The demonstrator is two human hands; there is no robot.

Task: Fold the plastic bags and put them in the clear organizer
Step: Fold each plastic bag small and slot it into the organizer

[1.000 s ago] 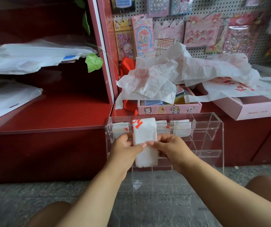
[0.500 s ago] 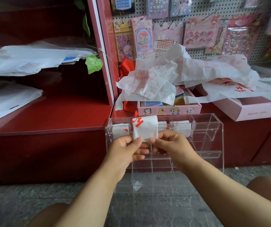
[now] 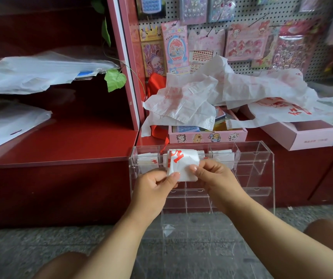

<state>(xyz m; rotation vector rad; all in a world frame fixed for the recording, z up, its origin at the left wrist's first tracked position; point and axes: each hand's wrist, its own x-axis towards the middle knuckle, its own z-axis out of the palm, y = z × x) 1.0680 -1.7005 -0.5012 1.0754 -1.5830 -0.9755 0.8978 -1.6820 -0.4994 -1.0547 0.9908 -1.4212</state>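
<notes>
White folded plastic bag (image 3: 182,166), pinched between both hands (image 3: 183,179) just before the clear organizer (image 3: 262,154), could spring open if either pinch loosens.

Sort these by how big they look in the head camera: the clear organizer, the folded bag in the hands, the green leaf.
1. Clear organizer
2. Folded bag, pinched by left hand and right hand
3. Green leaf, though it sits farther back

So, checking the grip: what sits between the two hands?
In the head view, the folded bag sits between the left hand and right hand, both pinching it.
</notes>
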